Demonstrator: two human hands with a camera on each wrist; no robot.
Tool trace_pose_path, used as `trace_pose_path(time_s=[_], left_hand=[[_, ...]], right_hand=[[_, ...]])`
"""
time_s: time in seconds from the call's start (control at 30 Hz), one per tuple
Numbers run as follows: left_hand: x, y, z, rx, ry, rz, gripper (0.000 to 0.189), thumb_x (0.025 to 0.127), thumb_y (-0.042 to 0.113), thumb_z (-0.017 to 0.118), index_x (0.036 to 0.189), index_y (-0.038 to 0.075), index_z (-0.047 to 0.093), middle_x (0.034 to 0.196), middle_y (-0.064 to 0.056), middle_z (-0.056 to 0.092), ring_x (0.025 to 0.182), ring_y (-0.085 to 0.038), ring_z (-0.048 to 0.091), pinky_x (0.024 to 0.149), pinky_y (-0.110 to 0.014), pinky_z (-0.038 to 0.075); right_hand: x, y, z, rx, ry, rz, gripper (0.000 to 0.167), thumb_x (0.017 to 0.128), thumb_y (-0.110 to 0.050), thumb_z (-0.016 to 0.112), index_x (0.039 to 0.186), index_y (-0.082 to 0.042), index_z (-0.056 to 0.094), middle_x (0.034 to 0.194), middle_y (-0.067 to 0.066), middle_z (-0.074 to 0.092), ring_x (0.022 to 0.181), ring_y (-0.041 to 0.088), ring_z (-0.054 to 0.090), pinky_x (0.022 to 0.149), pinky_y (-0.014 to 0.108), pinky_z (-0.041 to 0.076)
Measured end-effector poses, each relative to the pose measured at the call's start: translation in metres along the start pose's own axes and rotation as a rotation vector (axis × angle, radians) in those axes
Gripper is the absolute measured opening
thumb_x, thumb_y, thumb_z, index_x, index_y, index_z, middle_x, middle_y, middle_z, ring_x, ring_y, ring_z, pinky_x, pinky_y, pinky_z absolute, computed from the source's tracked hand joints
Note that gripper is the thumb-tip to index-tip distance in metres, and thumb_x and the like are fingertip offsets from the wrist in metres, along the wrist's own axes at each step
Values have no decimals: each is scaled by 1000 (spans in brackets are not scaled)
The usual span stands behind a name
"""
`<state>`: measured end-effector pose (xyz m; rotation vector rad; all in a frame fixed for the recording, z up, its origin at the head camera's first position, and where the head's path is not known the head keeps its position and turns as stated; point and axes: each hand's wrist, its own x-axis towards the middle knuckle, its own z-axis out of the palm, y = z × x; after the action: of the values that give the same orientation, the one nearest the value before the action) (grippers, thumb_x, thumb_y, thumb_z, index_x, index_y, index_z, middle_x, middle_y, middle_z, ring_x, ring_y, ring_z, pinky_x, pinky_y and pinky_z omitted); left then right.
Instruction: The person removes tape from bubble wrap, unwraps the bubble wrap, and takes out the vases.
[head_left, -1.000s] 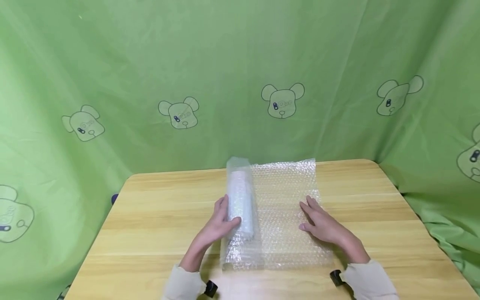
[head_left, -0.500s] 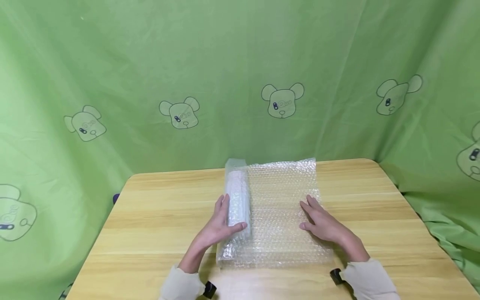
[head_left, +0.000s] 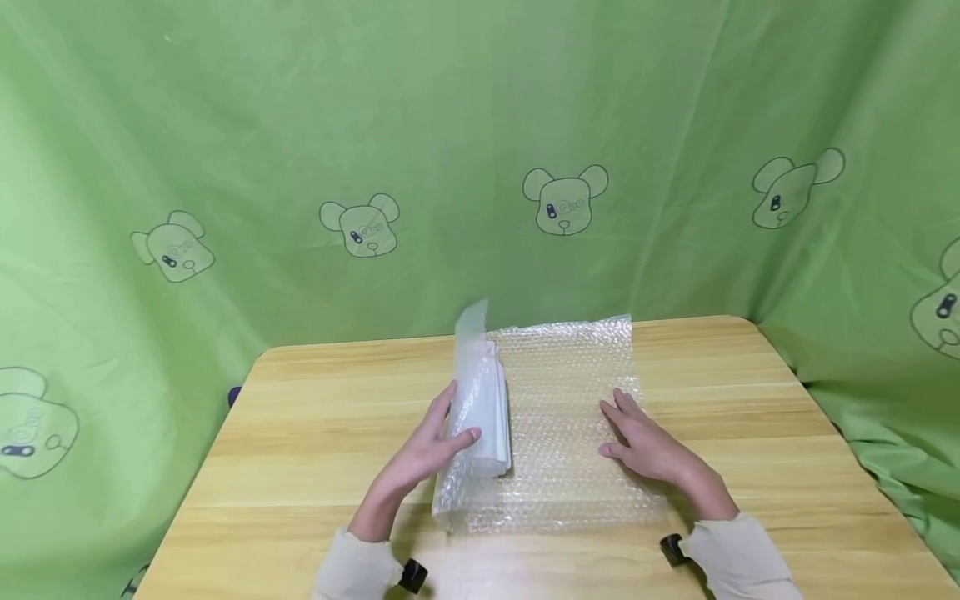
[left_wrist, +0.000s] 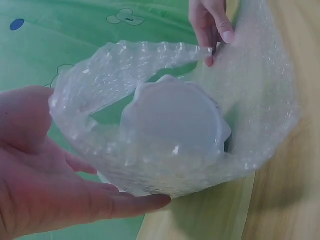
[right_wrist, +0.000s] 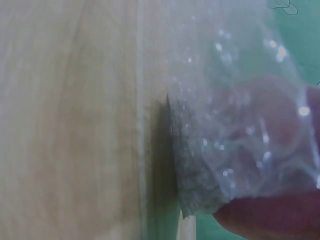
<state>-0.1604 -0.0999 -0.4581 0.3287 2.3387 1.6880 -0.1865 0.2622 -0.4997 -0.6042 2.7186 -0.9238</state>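
A white fluted piece shaped like a vase [head_left: 495, 417] lies on its side on a sheet of clear bubble wrap [head_left: 562, 467]. Its round, scalloped end [left_wrist: 175, 115] faces the left wrist camera. On its left the wrap rises as a loose flap [left_wrist: 110, 70] curving over it. My left hand [head_left: 420, 454] supports this flap from outside, fingers extended along it and thumb spread toward the vase-like piece. On the right, my right hand [head_left: 648, 446] rests on the flat wrap near its right edge, fingers fairly straight. Clear bubbles [right_wrist: 225, 145] cover part of that hand in the right wrist view.
Everything lies on a light wooden table [head_left: 300, 433] with rounded back corners. A green curtain [head_left: 450, 125] printed with bear heads hangs behind and at both sides. The wrap reaches close to the table's back edge.
The wrap around the vase-like piece has loosened; its left flap now stands higher, leaving the piece's right side bare. My left thumb has lifted and drawn back slightly. My right hand has stayed still.
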Motion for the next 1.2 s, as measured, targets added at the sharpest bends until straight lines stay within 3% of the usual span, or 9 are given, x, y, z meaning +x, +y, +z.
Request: trace_pose_path(time_s=[0.07, 0.27, 0.37, 0.5, 0.6, 0.67, 0.87, 1.07, 1.2], left_hand=[[0, -1, -2, -37, -9, -7, 90, 101, 23, 65, 165, 5, 5, 170, -22, 2, 155, -42, 6, 122, -61, 11], [-4, -10, -14, -237, -54, 12, 79, 105, 15, 54, 166, 14, 6, 167, -24, 16, 145, -45, 35, 112, -55, 42], [-9, -15, -23, -300, -60, -17, 75, 105, 16, 52, 166, 17, 9, 163, -24, 26, 136, -43, 47, 106, -51, 49], [-17, -25, -36, -311, -1, -81, 75, 104, 15, 52, 166, 15, 10, 165, -22, 23, 142, -41, 40, 111, -53, 43], [-24, -33, -48, -307, 60, -128, 79, 103, 13, 53, 166, 13, 6, 169, -21, 10, 151, -43, 22, 118, -62, 28], [-30, -38, -56, -318, 83, -149, 79, 103, 13, 52, 166, 13, 4, 169, -23, 8, 152, -45, 17, 118, -67, 22], [-47, -42, -84, -308, 97, -174, 75, 109, 26, 50, 166, 11, 2, 169, -20, 12, 150, -43, 24, 117, -61, 32], [-64, -22, -109, -170, 124, -138, 75, 109, 32, 50, 165, 9, 7, 170, -16, 12, 150, -42, 28, 118, -54, 33], [-73, 4, -113, -32, 143, -54, 68, 110, 27, 49, 164, 5, 15, 169, -20, 13, 153, -42, 19, 122, -59, 21]], right_hand=[[0, 1, 0, -2, 0, -2, 70, 100, -15, 66, 151, 17, 32, 160, 42, 7, 147, 59, 6, 116, 71, 15], [0, 2, 0, -3, 2, -5, 69, 100, -14, 66, 150, 18, 31, 160, 42, 7, 147, 60, 6, 116, 71, 15], [0, 1, 0, 0, 2, -4, 69, 100, -15, 66, 150, 18, 32, 160, 42, 7, 147, 60, 7, 116, 71, 16], [-2, -2, -1, 4, 0, -3, 70, 100, -16, 67, 150, 18, 33, 160, 42, 9, 147, 60, 8, 116, 71, 17], [-2, -2, -1, 7, -4, -4, 69, 100, -16, 67, 150, 18, 33, 160, 42, 8, 147, 60, 7, 116, 72, 17], [-1, -1, 0, 8, -3, -6, 69, 100, -16, 67, 150, 17, 33, 160, 42, 8, 147, 60, 7, 116, 72, 18], [0, 1, 0, -6, 4, -9, 70, 99, -15, 67, 150, 18, 33, 159, 43, 8, 146, 60, 7, 116, 71, 16], [-1, 1, 0, -11, 2, -7, 70, 99, -17, 67, 150, 18, 33, 160, 42, 8, 146, 60, 7, 116, 71, 16], [-1, 0, 0, -9, 5, -5, 70, 100, -17, 67, 150, 18, 33, 160, 43, 9, 146, 60, 8, 116, 71, 17]])
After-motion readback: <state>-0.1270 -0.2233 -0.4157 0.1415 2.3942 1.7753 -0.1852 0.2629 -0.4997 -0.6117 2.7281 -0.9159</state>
